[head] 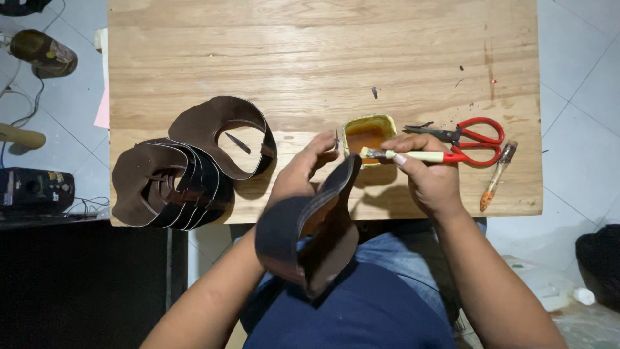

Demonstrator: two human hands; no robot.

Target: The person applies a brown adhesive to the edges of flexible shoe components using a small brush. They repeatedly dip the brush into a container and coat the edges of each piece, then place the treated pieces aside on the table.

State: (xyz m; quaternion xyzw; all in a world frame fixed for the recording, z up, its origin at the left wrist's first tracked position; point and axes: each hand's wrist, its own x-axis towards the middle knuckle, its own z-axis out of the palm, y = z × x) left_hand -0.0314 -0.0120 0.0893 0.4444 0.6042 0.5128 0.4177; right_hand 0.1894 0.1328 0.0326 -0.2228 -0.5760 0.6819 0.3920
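My left hand (302,173) grips a dark brown curved leather piece (303,226) and holds it above my lap, near the table's front edge. My right hand (426,174) holds a small brush (413,156) with a pale handle and a red end. The bristle tip rests in a small yellow tub (369,137) of orange-brown glue on the wooden table (323,58). The tub sits just beyond both hands.
A stack of brown leather pieces (171,187) lies at the table's left front, with one more looped piece (223,132) behind it. Red-handled scissors (468,136) and a second stained brush (496,176) lie to the right. Tiled floor surrounds the table.
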